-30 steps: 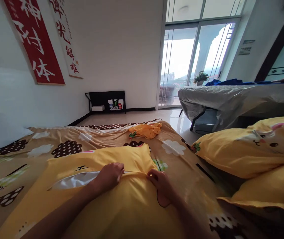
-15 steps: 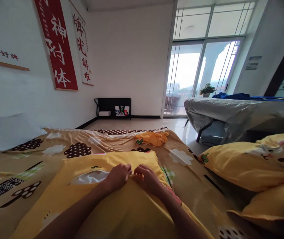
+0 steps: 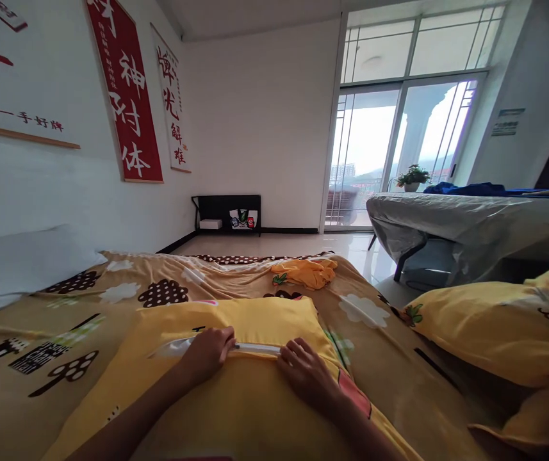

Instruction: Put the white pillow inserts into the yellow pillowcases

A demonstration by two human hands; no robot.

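Note:
A yellow cushion [image 3: 255,410] lies flat in front of me, with a white zipper [image 3: 258,349] running across its cover. My left hand [image 3: 211,352] is closed on the zipper, its fingertips pinched together; the small pull, if it is between them, is hidden. To the left of that hand the slit gapes and white inner fabric [image 3: 171,349] shows through. My right hand [image 3: 304,370] has its fingers curled over the cover at the right end of the zipper. Between the two hands the zipper strip looks straight and taut.
Beneath the cushion spreads a patterned tan blanket [image 3: 125,326]. A crumpled orange cloth [image 3: 307,274] lies on its far part. More yellow cushions [image 3: 485,326] are at the right. Beyond stand a plastic-covered table [image 3: 447,214] and a low black shelf [image 3: 226,208]; a white pillow [image 3: 24,262] is at left.
My hands have moved apart: the left slid left along the zipper, the right shifted right. A length of zipper now shows between them, and less inner fabric is visible. The view turned slightly left.

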